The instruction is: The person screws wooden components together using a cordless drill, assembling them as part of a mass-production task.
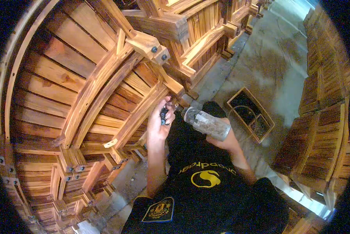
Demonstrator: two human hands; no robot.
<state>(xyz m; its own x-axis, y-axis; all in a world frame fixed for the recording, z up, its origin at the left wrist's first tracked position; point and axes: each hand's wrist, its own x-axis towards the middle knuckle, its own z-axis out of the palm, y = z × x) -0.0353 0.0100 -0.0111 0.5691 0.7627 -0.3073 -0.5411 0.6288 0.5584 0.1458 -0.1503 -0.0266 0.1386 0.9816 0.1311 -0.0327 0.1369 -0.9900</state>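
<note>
My right hand [221, 139] is wrapped round a power driver [207, 124] with a scuffed grey cylindrical body, its nose pointing left toward the furniture. Close by that nose, my left hand [159, 124] is curled around several small dark pieces that look like bolts [164, 114]. Its thumb and fingertips are near the front of the driver, where a small shiny piece shows; its exact shape is too small to tell. Just above both hands juts the end of a wooden leg [174, 86] belonging to a slatted wooden seat frame [124, 97].
Stacked slatted wooden furniture fills the left side and top, with dark bolt heads [154, 49] in its joints. On the concrete floor [274, 58] stands a divided wooden box [243, 113] with loose contents. More wooden panels [315, 128] line the right.
</note>
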